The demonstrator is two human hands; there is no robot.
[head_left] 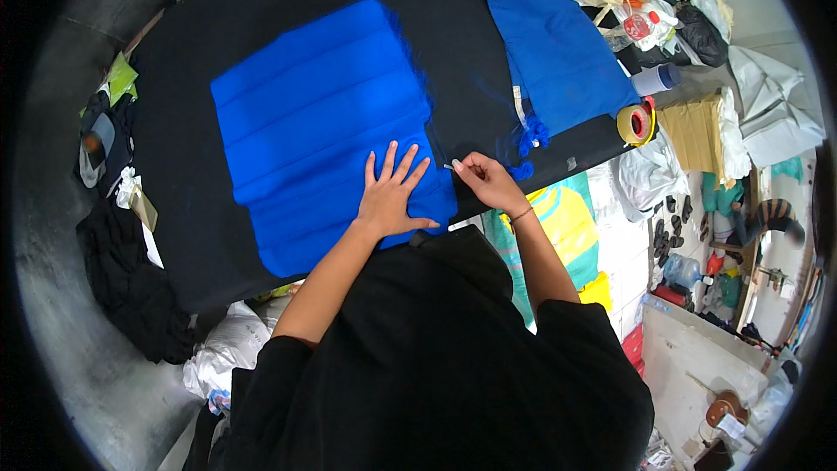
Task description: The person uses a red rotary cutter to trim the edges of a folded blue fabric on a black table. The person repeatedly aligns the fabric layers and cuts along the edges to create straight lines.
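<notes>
Pressing flat with spread fingers, the left hand (392,196) rests on the near right corner of a folded bright blue cloth (327,126) that lies on the black bench (187,122). Just right of that corner, the right hand (486,179) pinches a small pale piece, perhaps chalk (452,165), at the cloth's edge. Farther right lie a second blue cloth (562,57) and a roll of yellow tape (635,124).

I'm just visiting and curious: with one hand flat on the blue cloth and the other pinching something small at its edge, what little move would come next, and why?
Probably a short stroke along the cloth's right edge. The left hand presses the blue cloth flat, and the right hand holds a small white piece, perhaps chalk, at that edge.
</notes>
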